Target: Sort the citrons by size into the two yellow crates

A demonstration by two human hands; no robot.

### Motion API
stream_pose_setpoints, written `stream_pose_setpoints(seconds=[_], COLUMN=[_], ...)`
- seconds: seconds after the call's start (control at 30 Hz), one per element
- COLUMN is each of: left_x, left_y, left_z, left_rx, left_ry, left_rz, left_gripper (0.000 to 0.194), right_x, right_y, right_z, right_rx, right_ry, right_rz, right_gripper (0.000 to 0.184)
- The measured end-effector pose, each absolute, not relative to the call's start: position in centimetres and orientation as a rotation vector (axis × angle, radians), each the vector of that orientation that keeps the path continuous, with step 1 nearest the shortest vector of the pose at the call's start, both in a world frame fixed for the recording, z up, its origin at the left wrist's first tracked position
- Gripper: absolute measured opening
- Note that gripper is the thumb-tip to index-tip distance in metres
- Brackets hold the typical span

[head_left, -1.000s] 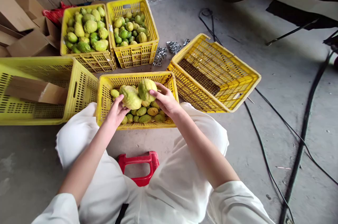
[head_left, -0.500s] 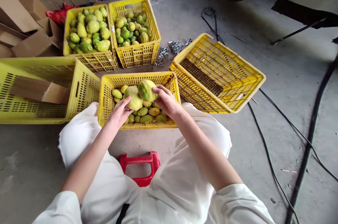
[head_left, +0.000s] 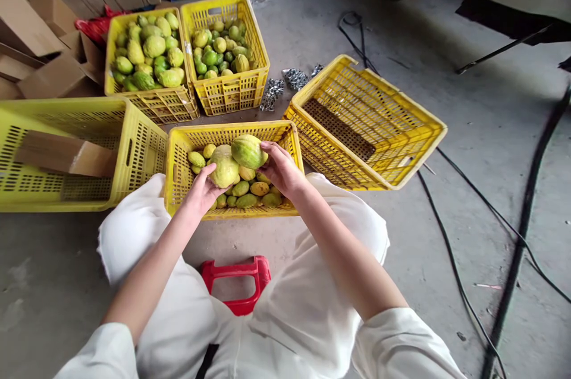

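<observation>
front crate (head_left: 179,179) 12 o'clock, loose fruit (head_left: 247,201) inside | side crate (head_left: 344,163) at its 2 | left hand (head_left: 204,188) gripping yellow fruit (head_left: 223,169), right hand (head_left: 284,170) gripping green fruit (head_left: 248,152) | both over front crate, green at yellow's 2

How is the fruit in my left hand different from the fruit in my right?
The left fruit looks mostly pale yellow; the right fruit looks greener, with yellowish stripes. The left fruit looks rounder, while the right fruit looks more oval, lying sideways. Both are held over the yellow crate with smaller fruits inside.
</observation>
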State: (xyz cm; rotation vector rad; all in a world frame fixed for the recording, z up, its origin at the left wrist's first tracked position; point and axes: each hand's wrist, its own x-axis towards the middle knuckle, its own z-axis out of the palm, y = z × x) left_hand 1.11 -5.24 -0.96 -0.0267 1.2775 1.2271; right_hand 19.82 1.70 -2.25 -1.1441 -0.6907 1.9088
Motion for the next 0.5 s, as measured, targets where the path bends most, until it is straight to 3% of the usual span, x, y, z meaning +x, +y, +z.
stream_pose_setpoints(seconds=[0.5], left_x=[1.26], left_y=[-5.17], left_z=[-0.55], left_rx=[-0.006], left_ry=[1.258], left_rz=[1.218], left_gripper=[0.033], right_x=[19.68], right_y=[1.89], right_z=[-1.93], right_rx=[-1.267], right_ry=[-0.610], right_rz=[1.844], right_gripper=[0.055])
